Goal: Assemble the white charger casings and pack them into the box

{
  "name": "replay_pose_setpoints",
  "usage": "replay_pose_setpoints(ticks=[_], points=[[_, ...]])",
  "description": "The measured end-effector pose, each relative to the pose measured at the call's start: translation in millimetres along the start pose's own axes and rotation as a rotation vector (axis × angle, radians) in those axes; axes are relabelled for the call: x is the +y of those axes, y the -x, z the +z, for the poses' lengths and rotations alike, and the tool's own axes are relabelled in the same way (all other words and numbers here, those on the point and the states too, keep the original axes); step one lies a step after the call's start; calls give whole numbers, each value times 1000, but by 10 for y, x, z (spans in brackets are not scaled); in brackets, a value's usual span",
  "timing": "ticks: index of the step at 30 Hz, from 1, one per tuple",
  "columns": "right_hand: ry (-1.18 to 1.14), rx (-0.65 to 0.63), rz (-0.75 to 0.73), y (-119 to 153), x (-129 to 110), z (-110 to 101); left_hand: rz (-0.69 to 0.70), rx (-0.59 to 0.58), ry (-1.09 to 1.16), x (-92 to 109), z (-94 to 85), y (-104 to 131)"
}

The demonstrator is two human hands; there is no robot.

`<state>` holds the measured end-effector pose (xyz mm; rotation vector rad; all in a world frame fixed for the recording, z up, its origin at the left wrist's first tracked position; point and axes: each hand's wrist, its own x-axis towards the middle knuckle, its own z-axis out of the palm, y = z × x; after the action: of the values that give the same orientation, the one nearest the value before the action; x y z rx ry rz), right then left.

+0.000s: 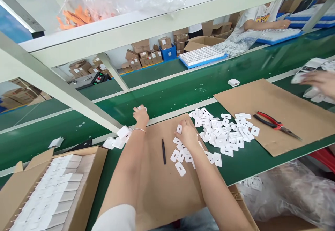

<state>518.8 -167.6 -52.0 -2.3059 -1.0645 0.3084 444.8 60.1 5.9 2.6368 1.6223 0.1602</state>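
My left hand [141, 115] reaches over the far edge of the cardboard sheet [154, 185], its fingers closed round a small white part [142, 108] that is mostly hidden. Between the fingers of my right hand [188, 133] is a white plastic plate [179, 129] with a slot. Loose plates of the same kind [180, 168] lie under and around that hand. Black tweezers [163, 151] rest on the cardboard between my arms. To the right spreads a bigger pile of slotted white plates [222, 133]. Several white housings [123, 133] stand left of my left wrist.
An open carton [101, 161] with rows of white housings stands at left. Red-handled pliers [277, 125] lie on a second cardboard sheet [300, 102]. A shelf post [78, 95] slants down near my left hand. Another person's hand [321, 82] holds a white part at right. A lone housing [233, 82] sits on the green belt [170, 98].
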Motion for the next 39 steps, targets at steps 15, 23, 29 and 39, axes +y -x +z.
replay_pose_setpoints(ticks=[15, 23, 29, 39], points=[[-310, 5, -53, 78, -104, 107, 374, 27, 565, -493, 116, 1777], [-1158, -180, -97, 291, -315, -19, 500, 119, 941, -741, 92, 2007], [-1314, -342, -130, 400, -412, 29, 603, 139, 1040, -749, 90, 2028], [-638, -92, -44, 233, -184, 15, 347, 152, 1155, -680, 122, 2084]])
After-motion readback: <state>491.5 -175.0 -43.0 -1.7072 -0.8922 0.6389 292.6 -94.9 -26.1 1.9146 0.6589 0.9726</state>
